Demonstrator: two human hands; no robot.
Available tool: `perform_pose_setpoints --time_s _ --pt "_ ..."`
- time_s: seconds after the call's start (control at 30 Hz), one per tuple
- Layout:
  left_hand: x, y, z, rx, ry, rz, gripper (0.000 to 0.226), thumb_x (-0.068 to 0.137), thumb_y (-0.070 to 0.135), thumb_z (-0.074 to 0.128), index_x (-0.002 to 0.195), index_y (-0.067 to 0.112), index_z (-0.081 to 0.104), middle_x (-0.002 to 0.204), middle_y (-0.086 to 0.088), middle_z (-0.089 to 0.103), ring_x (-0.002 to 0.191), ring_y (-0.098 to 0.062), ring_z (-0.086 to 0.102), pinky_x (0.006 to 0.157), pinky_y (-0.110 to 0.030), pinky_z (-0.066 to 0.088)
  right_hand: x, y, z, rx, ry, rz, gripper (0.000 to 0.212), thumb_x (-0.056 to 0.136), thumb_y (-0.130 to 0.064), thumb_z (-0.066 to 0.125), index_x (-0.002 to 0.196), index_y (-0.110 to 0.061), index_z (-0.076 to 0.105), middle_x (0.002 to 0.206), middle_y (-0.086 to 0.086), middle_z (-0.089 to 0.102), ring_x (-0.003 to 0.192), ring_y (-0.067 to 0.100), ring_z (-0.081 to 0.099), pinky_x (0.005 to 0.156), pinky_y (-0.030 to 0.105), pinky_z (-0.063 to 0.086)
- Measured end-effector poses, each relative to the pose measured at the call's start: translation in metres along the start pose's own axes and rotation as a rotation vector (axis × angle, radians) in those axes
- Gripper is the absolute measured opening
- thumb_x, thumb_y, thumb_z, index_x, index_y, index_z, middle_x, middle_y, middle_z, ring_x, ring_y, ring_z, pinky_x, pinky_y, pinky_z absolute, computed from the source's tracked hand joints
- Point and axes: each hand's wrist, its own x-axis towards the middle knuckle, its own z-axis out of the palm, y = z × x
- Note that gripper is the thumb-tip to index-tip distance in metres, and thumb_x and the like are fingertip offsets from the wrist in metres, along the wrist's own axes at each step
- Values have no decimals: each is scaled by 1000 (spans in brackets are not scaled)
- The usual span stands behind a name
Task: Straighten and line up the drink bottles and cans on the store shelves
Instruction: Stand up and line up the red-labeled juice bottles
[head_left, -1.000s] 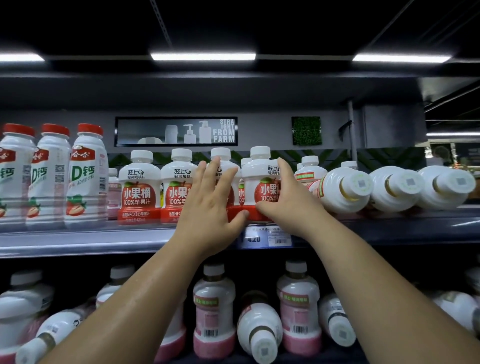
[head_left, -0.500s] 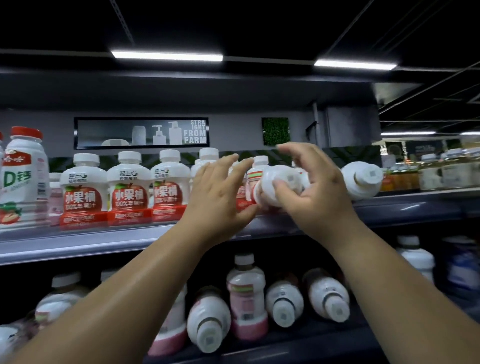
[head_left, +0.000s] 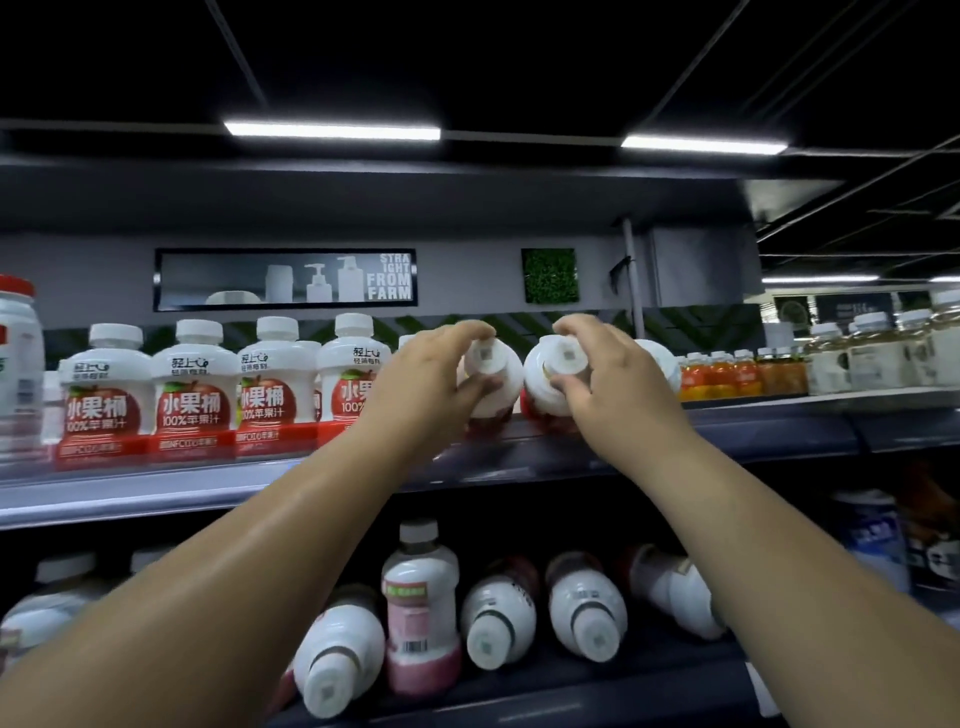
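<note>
Upper shelf (head_left: 753, 423) | left hand (head_left: 431, 387) now pinches one toppled bottle (head_left: 493, 376), right hand (head_left: 615, 387) grips neighbouring bottle (head_left: 553, 376) (left was empty before) | uprighting likely next.

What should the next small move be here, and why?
Probably stand both up: the left hand grips the left tipped bottle and the right hand the right tipped bottle, both lying cap-forward on the upper shelf, beside the upright apple-juice row.

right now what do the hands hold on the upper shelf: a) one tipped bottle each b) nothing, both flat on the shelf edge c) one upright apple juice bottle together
a: the left hand grips the left tipped bottle, the right hand the right tipped bottle, caps facing the camera.
</note>
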Motion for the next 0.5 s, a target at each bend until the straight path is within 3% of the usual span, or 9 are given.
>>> perform_pose_setpoints --time_s 0.1,0.2,0.27,0.33,0.43,0.5 --pt "19 -3 -12 -72 20 -156 35 92 44 62 125 31 58 114 1 65 101 -20 58 81 -34 46 26 -1 4 99 7 24 33 91 -12 63 121 -21 52 104 1 58 89 18 50 68 24 28" --pt "43 -9 -24 -103 -6 -284 25 95 41 58 118 31 60 104 -2 68 85 -20 64 75 -41 56 59 -1 12 263 5 141 27 90 -16 60 112 -26 48 101 -7 57 84 10 55 64 20 35" --pt "54 -14 -27 -66 -73 -338 20 98 40 54 115 31 60 104 -1 67 83 -18 64 73 -43 58 75 -1 21 399 -1 236 25 91 -16 58 110 -28 47 104 -8 59 89 7 58 69 18 41" --pt "60 -21 -25 -6 -149 -378 21 101 37 48 118 30 59 107 -1 65 86 -18 63 75 -42 58 80 2 34 403 -24 278 21 95 -20 53 115 -25 48 110 -2 61 95 15 59 77 29 44" --pt "63 -32 -24 258 -165 -283 27 102 43 41 119 34 59 108 2 67 93 -14 57 85 -38 50 75 6 51 350 -66 310 30 98 -35 47 127 -26 48 120 -1 62 101 17 56 86 35 44" --pt "66 -38 -21 493 -108 -132 33 96 60 41 108 40 64 102 10 65 105 -17 50 95 -42 36 70 9 54 348 -143 371 52 86 -54 55 134 -34 46 125 -5 62 109 20 58 95 41 47"
